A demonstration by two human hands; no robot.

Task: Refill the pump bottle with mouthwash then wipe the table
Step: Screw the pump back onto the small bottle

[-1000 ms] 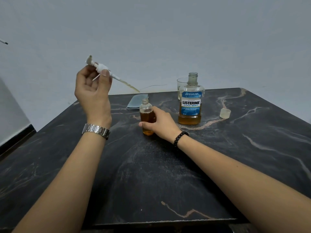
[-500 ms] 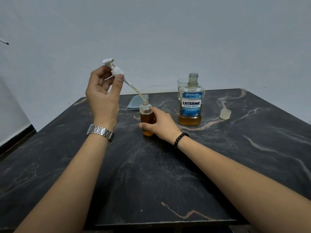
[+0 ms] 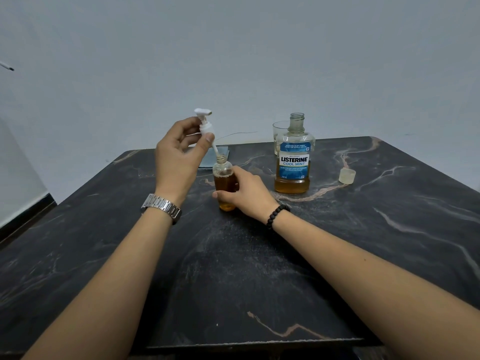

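Note:
A small clear pump bottle, mostly full of amber mouthwash, stands upright on the dark marble table. My right hand grips its body from the right. My left hand pinches the white pump head just above the bottle. The pump's tube reaches down into the bottle's neck. The open Listerine bottle, with a little amber liquid at the bottom, stands to the right. A folded blue cloth lies behind my left hand, partly hidden.
A clear drinking glass stands behind the Listerine bottle. The Listerine cap lies on the table at the right. A thin wire runs along the table's far edge. A plain wall rises behind the table.
My left hand moved the pump head right and down, turning it from slanted to nearly upright. Its tube now enters the bottle's neck. My right hand kept still on the bottle.

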